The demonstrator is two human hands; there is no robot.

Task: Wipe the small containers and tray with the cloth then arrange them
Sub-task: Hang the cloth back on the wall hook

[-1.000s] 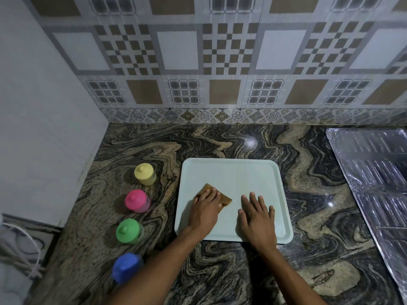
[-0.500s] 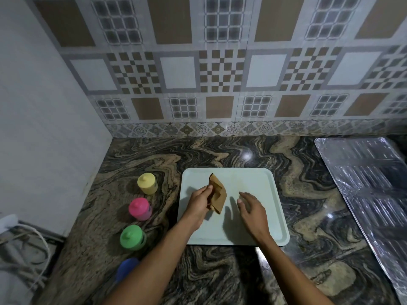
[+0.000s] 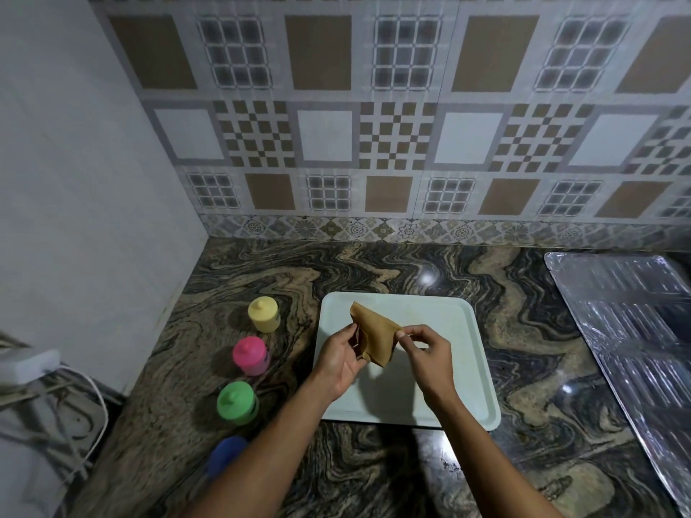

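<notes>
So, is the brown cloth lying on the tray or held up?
Held up. The left hand and the right hand each pinch an edge of the cloth, which hangs loosely folded above the tray.

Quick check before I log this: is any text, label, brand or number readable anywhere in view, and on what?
None readable.
Yellow container, pink container, green container, blue container: plain, no labels visible.
Tray and cloth: blank.
Wall tiles: patterns only, no writing.
White box at the left edge: too blurred to tell.
</notes>
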